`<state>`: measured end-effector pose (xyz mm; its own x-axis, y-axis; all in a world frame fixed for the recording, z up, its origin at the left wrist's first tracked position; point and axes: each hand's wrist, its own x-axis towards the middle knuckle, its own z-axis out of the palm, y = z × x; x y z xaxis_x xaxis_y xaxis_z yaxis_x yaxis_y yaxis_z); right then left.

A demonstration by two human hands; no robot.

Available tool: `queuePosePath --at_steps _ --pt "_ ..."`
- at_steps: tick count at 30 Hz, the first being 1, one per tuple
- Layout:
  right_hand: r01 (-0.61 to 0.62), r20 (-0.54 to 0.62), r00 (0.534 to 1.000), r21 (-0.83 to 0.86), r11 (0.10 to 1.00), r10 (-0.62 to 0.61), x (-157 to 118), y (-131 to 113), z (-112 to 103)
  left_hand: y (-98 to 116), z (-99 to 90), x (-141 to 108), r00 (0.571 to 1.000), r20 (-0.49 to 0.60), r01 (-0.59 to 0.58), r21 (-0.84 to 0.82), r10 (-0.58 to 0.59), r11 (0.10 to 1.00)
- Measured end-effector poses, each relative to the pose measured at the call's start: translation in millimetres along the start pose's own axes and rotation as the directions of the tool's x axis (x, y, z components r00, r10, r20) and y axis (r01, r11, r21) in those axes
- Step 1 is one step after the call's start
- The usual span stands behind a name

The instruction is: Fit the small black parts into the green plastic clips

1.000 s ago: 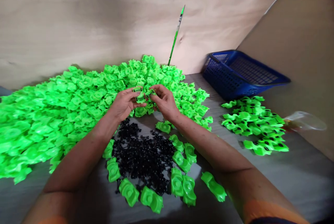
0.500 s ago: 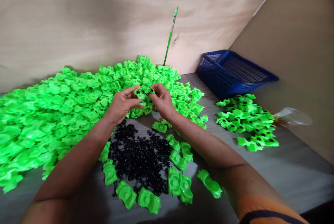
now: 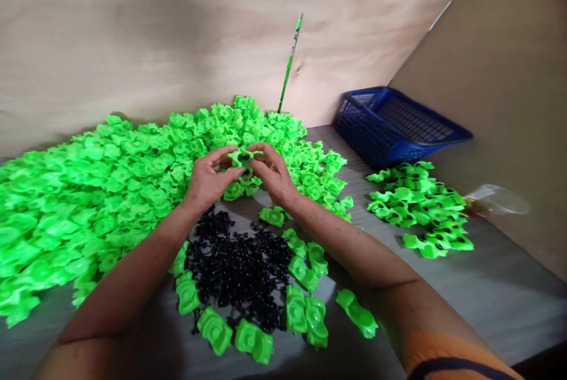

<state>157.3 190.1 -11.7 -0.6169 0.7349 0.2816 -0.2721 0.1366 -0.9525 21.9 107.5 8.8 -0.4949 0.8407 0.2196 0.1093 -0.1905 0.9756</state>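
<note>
Between my fingertips is a green plastic toy car body [image 3: 237,159] with black wheels showing on it. My left hand [image 3: 209,180] pinches its left side, thumb below and fingers above. From the right, my right hand [image 3: 275,178] grips the same toy car body with thumb and fingers. Below my hands lies a heap of black wheel axles [image 3: 241,268]. Loose green car bodies [image 3: 215,330] lie around that heap, several of them at its front and right. Behind and left of my hands spreads a large pile of green car bodies [image 3: 110,179].
A blue plastic basket [image 3: 398,132] stands tilted at the back right by the wall. In front of it lies a group of green cars with black wheels [image 3: 416,208], beside a clear plastic item [image 3: 498,200]. A thin green-stained stick [image 3: 287,70] rises behind the pile.
The toy car body has turned in my hands, so two wheels now show side by side at its near end. My right-hand fingers have shifted slightly; the piles look unchanged.
</note>
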Motion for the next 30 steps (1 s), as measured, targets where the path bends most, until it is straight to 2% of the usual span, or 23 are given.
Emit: queuePosePath --at_steps 4,10,15,30 --pt "-0.002 0.017 1.0 0.022 1.0 0.002 3 6 0 -3 -1.1 2 1.0 0.007 0.003 -0.003 -0.003 1.0" --pt "0.1 -0.065 0.992 -0.078 0.992 -0.105 4 10 -2 -5 -3.0 3 1.0 -0.015 -0.025 0.012 0.025 1.0" --pt "0.145 -0.057 0.987 -0.075 0.987 -0.149 3 7 -3 -3 -2.4 2 1.0 0.007 -0.016 -0.049 0.016 0.999" --pt "0.12 -0.045 0.991 -0.072 0.99 -0.123 2 13 1 -2 -3.2 1 0.994 -0.035 -0.102 -0.019 0.101 0.995"
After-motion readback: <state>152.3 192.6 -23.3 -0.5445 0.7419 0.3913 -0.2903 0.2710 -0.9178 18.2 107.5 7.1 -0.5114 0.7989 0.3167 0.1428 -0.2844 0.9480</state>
